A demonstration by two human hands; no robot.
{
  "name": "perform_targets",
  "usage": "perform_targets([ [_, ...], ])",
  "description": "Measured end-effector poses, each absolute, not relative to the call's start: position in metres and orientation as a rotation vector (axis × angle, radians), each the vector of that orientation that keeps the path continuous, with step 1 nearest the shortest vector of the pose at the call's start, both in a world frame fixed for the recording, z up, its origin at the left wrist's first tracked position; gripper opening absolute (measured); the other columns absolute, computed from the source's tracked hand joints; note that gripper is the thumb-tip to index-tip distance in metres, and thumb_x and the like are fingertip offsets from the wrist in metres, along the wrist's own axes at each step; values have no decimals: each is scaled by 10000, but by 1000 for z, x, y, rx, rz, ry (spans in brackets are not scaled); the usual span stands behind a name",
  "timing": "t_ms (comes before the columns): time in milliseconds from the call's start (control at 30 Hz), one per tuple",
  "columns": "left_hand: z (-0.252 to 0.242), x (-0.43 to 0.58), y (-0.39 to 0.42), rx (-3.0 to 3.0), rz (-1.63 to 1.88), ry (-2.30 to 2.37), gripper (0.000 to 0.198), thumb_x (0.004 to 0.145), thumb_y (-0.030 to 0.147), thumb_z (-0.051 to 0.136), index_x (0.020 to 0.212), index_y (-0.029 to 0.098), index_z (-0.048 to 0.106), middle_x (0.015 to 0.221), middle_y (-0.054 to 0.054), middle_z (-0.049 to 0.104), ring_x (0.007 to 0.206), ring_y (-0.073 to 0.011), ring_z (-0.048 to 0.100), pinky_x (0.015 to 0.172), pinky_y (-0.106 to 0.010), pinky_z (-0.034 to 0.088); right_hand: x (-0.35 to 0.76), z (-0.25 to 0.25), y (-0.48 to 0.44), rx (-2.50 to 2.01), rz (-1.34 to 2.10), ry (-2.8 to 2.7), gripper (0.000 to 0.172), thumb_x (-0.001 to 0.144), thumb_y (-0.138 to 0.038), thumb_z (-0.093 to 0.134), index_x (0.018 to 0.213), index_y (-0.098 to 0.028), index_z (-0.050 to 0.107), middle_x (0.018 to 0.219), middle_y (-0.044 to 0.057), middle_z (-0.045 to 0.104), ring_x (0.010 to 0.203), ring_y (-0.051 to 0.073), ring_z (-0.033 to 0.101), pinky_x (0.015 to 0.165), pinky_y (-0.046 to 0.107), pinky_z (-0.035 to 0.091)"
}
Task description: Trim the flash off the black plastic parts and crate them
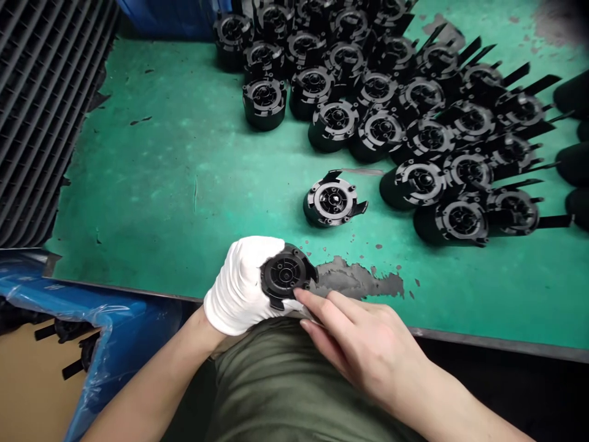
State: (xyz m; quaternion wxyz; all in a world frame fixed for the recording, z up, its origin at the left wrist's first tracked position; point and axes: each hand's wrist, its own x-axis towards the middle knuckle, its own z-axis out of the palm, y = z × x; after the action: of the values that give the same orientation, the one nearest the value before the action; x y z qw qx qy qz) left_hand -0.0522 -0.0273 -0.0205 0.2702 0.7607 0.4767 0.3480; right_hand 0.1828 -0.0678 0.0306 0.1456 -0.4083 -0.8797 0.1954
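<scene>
A black round plastic housing is in my left hand, which wears a white glove and has its fingers wrapped round the side. The housing's ribbed, ringed end faces up, with tabs sticking out at its edge. My right hand is bare and comes in from the right, its index fingertip at the housing's lower right rim. The fingers are curled with the thumb below; whatever may lie between them is too hidden to name. Just beyond my hands a similar black housing stands alone on the green table mat.
Several rows of black housings fill the mat's back right, many with long tabs sticking out. A black slatted rack borders the left. Below it, a blue-lined box holds black parts. A blue bin stands at the back.
</scene>
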Motion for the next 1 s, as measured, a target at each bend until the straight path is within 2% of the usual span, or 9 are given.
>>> perform_targets([
  [100, -20, -52, -27, 2106, 942, 1313, 648, 754, 639, 834, 1236, 253, 637, 1094, -109, 746, 975, -321, 767, 837, -459, 639, 182, 30, -63, -1201, 561, -2549, 441, 1123, -305, 495, 1536, -152, 486, 836, -10, 653, 624, 137, 636, 569, 297, 445],
  [233, -20, -54, -27, 2227, 876, 1285, 913, 772, 650, 846, 1486, 215, 480, 1291, -161, 710, 1181, -350, 724, 1032, -483, 599, 195, 39, -50, -1111, 663, -2540, 358, 1102, -290, 536, 1434, -159, 571, 863, 3, 655, 690, 143, 639, 606, 292, 453],
  [300, -19, -55, -25, 2256, 818, 1244, 1018, 768, 617, 868, 1571, 213, 390, 1384, -183, 665, 1262, -364, 683, 1096, -504, 567, 208, 45, -38, -1097, 666, -2544, 387, 1091, -263, 539, 1460, -149, 560, 897, 20, 647, 717, 142, 624, 633, 284, 458],
  [433, -12, -59, -21, 2230, 700, 1189, 1110, 759, 429, 868, 1666, 236, 257, 1459, -197, 577, 1356, -394, 590, 1127, -570, 540, 229, 47, -7, -1040, 398, -2699, 466, 1083, -183, 499, 1543, -116, 493, 868, 30, 604, 710, 166, 547, 659, 299, 440],
  [533, -6, -64, -20, 2167, 644, 1116, 1110, 779, 278, 795, 1696, 220, 172, 1505, -201, 557, 1397, -375, 566, 1171, -571, 512, 232, 43, 15, -882, 273, -2815, 400, 1064, -116, 500, 1460, -99, 548, 917, 52, 651, 801, 190, 563, 749, 324, 445],
  [667, -2, -70, -20, 2126, 600, 1043, 1064, 790, 162, 720, 1700, 232, 173, 1644, -185, 472, 1496, -362, 500, 1245, -561, 451, 225, 43, 36, -717, 126, -2916, 290, 1072, -122, 476, 1307, -142, 645, 1012, 77, 713, 869, 211, 569, 747, 350, 395],
  [767, -3, -71, -21, 2132, 613, 1040, 1056, 783, 141, 701, 1700, 232, 184, 1664, -176, 455, 1518, -366, 481, 1264, -572, 430, 221, 44, 44, -655, 66, -2936, 337, 1083, -120, 428, 1328, -173, 654, 1103, 90, 728, 903, 213, 571, 746, 357, 379],
  [1000, -4, -69, -22, 2125, 630, 1051, 1035, 776, 137, 698, 1690, 232, 221, 1654, -174, 473, 1507, -368, 496, 1251, -581, 445, 216, 40, 49, -635, 82, -2919, 366, 1065, -106, 461, 1334, -215, 683, 1102, 79, 739, 881, 201, 567, 755, 372, 358],
])
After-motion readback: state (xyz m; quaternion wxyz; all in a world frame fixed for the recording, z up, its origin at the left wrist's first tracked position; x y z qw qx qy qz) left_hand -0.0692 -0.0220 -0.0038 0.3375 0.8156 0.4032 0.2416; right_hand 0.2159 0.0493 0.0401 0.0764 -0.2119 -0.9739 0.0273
